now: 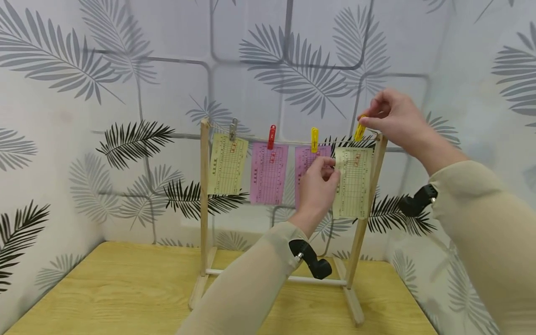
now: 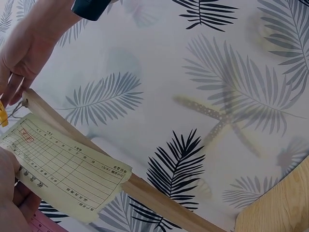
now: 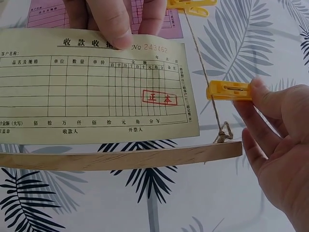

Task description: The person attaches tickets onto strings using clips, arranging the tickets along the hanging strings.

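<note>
My left hand (image 1: 315,190) pinches the left edge of a pale yellow receipt slip (image 1: 352,190) with printed grid lines and a red stamp. The slip hangs upright just below the string (image 3: 200,53), near the right post. Up at that end, my right hand (image 1: 398,114) pinches a yellow clothespin (image 3: 229,90) between thumb and fingers. In the right wrist view the clothespin's tip overlaps the string, apart from the slip. Left of it, a pink slip (image 1: 302,163) hangs from another yellow clothespin (image 1: 314,139), partly hidden behind my left hand.
A wooden frame (image 1: 204,200) with a white crossbar stands on the wood-grain table (image 1: 104,288). Further left on the string, a red clothespin (image 1: 271,137) holds a pink slip (image 1: 269,179) and a grey clothespin (image 1: 233,129) a yellow slip (image 1: 226,170). Leaf-patterned wall behind.
</note>
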Demonstrator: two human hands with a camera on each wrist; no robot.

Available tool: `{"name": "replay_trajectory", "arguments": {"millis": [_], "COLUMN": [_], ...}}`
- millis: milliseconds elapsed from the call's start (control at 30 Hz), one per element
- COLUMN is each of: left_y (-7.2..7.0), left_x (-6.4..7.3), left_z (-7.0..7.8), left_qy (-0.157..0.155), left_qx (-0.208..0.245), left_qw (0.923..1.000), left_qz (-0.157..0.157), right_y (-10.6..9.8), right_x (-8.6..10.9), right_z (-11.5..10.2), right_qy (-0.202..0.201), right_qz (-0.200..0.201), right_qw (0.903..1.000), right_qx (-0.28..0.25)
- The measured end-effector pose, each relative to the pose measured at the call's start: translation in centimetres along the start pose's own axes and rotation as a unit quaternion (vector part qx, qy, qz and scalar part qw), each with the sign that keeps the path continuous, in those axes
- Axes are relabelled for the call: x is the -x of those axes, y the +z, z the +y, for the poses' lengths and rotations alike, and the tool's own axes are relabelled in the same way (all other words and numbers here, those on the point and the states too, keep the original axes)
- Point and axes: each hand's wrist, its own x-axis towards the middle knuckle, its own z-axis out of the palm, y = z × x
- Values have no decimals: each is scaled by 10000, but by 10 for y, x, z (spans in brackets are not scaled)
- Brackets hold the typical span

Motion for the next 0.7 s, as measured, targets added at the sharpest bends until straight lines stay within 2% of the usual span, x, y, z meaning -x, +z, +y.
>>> {"name": "replay_trajectory", "arguments": {"millis": [400,700], "left_y": [-2,-3], "left_x": [-1,-1], "left_z": [0,2], "left_qy": [42,47], "left_qx": [38,-1], "left_qw": [10000,10000], "left_qz": [36,5], "right_y": [7,10], "right_x": [1,-2], "right_z": [1,8], "right_qy": [-92,-217], "right_qz": [-255,-549], "right_qw": [9993,9982], "right_qx": [273,76]}}
